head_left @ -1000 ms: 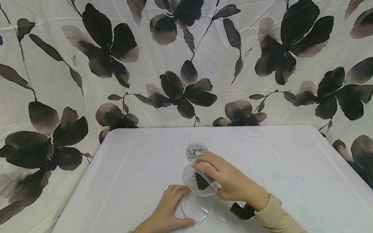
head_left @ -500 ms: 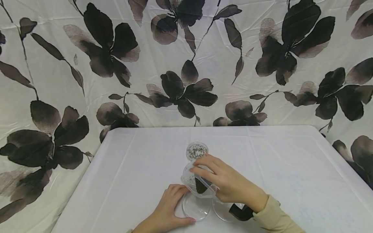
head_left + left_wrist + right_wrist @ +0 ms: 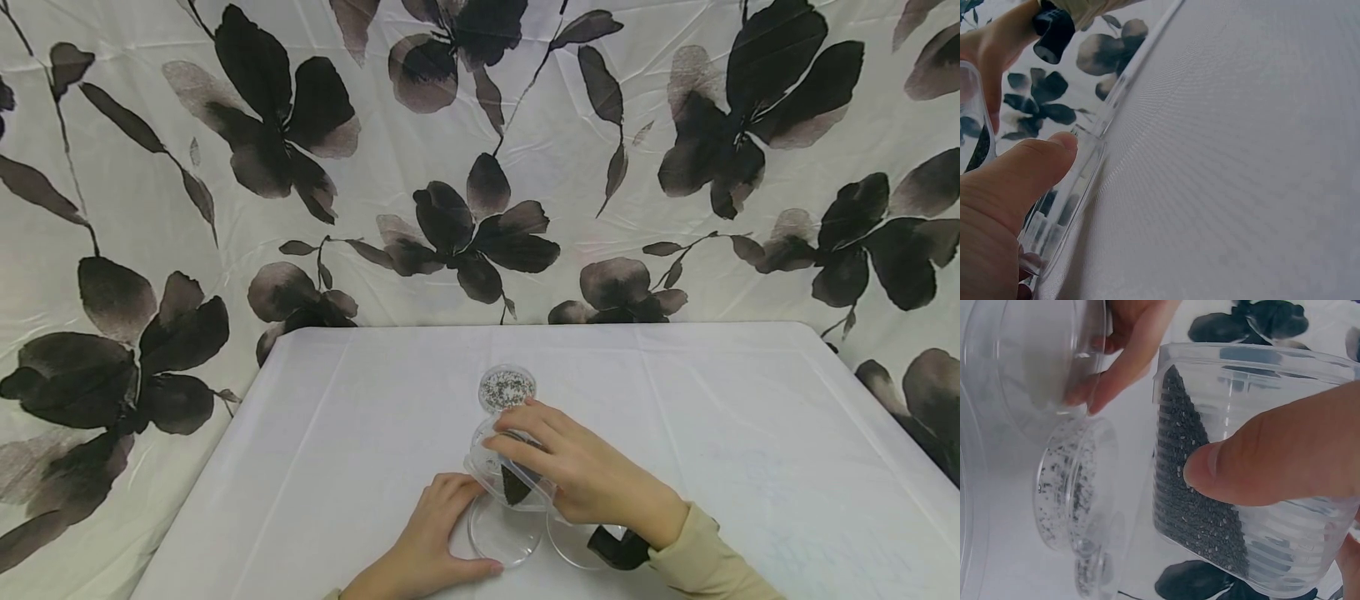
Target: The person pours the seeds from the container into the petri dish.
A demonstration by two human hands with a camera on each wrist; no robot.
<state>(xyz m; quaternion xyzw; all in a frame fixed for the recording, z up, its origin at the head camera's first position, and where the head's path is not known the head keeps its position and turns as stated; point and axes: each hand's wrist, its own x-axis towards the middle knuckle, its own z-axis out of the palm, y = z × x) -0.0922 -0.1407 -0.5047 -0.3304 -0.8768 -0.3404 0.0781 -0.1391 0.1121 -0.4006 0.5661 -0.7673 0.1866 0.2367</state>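
My right hand (image 3: 592, 475) grips a clear plastic tub (image 3: 1272, 544), thumb across its side. Small dark grains (image 3: 1191, 487) are heaped along one side of the tilted tub. In the head view the tub hangs over the far rim of a round clear petri dish (image 3: 504, 542). My left hand (image 3: 423, 537) holds that dish on the table, thumb at the near rim and fingers at the far one. The left thumb (image 3: 1041, 162) shows against its rim in the left wrist view. No dark grains show in the dish.
At the back stands a clear dish (image 3: 507, 388) of black and white specks. Another speckled dish (image 3: 1054, 487) is partly hidden behind the tub in the head view. One more clear dish (image 3: 573, 546) lies right of the held one. A white cloth covers the table (image 3: 337, 417).
My right hand has shifted slightly left and down with the tub, which leans a little more. The left hand and its dish have stayed in place.
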